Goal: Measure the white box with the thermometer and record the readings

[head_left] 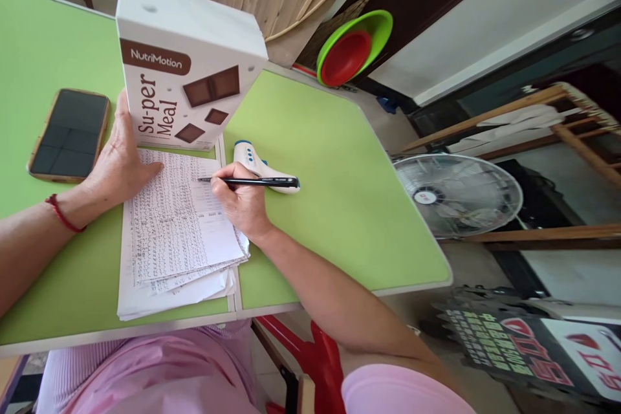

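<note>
A black pen (257, 182) rests in the pinched fingers of my right hand (245, 204), its tip at the upper right of the top sheet. That sheet lies on a stack of papers (174, 226) filled with rows of small handwriting. My left hand (121, 162) lies with the thumb stretched over the upper left of the sheet. Its other fingers reach up beside the white NutriMotion box (194, 71), partly hidden; I cannot tell whether they press on it. The box stands upright beyond the papers. A white and blue handheld thermometer (247, 156) lies just behind my right hand.
A smartphone (72, 132) lies left of my left hand on the green table (330, 207). On the floor past the table are green and red basins (347, 58), a fan (456, 197) and a wooden rack (490, 119). Part of a red stool (310, 356) shows below the front edge.
</note>
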### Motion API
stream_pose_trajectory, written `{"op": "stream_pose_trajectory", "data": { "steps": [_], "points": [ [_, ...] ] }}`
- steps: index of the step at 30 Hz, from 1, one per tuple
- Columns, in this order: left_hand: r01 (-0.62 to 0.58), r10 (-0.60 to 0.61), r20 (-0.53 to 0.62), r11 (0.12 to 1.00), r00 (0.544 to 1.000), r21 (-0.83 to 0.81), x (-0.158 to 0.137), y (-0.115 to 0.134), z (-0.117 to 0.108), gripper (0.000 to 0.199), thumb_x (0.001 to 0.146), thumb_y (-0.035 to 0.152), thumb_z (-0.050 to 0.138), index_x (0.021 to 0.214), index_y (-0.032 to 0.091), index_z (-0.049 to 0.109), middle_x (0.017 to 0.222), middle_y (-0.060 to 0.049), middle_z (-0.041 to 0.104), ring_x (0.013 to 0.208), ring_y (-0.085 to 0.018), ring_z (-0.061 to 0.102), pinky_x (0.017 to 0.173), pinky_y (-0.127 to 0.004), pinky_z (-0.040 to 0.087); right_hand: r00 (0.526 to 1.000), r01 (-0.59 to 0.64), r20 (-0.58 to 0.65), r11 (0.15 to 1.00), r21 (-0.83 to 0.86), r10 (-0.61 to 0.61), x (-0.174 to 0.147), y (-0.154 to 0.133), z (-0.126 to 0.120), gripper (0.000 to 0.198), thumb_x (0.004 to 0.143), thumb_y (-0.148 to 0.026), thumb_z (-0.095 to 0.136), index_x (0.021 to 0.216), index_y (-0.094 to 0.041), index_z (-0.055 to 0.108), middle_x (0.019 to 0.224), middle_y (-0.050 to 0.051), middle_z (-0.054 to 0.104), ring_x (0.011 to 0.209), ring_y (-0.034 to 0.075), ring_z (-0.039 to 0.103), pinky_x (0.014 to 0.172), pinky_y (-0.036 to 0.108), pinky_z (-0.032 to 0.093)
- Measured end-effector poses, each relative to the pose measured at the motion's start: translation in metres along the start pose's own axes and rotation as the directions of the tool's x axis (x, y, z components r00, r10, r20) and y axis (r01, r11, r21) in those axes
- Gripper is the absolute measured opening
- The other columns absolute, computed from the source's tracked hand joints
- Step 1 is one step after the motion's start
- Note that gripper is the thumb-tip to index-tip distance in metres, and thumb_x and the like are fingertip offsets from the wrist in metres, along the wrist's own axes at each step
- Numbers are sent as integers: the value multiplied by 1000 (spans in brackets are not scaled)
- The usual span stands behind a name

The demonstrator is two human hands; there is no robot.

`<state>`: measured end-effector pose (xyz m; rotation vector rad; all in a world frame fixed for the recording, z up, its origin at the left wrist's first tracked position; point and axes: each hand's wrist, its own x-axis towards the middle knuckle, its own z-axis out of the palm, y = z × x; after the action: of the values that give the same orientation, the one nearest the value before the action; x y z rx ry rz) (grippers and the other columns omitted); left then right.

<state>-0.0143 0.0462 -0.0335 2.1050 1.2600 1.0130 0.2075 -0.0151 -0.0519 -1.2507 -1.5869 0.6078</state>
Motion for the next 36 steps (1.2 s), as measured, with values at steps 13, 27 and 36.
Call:
{"op": "stream_pose_trajectory", "data": {
  "steps": [13,27,36],
  "points": [
    [54,-54,21,998,998,-19,-1,-3,0,104,65,21,70,150,33,12,158,-4,21,151,-39,10,123,-65,23,995,79,-53,993,-88,-84,-4,-4,-8,22,96,-40,46,105,-25,59,76,-1,63,70,14,61,70,32,53],
    [20,-20,21,1000,1000,-6,-2,-3,1,99,69,27,66,150,31,10,162,-3,15,151,-39,14,118,-67,30,867,406,444,840,-360,-229,1,-7,-28,44,82,-51,72,108,-23,49,125,16,68,122,32,62,99,52,49],
    [-28,27,-8,1000,1000,-3,-1,-4,0,103,70,27,68,152,36,7,160,0,18,151,-37,14,119,-66,32,853,435,480,789,-434,-206,-2,-12,-27,43,87,-53,64,110,-20,51,117,17,69,106,32,65,91,49,51]
  ]
}}
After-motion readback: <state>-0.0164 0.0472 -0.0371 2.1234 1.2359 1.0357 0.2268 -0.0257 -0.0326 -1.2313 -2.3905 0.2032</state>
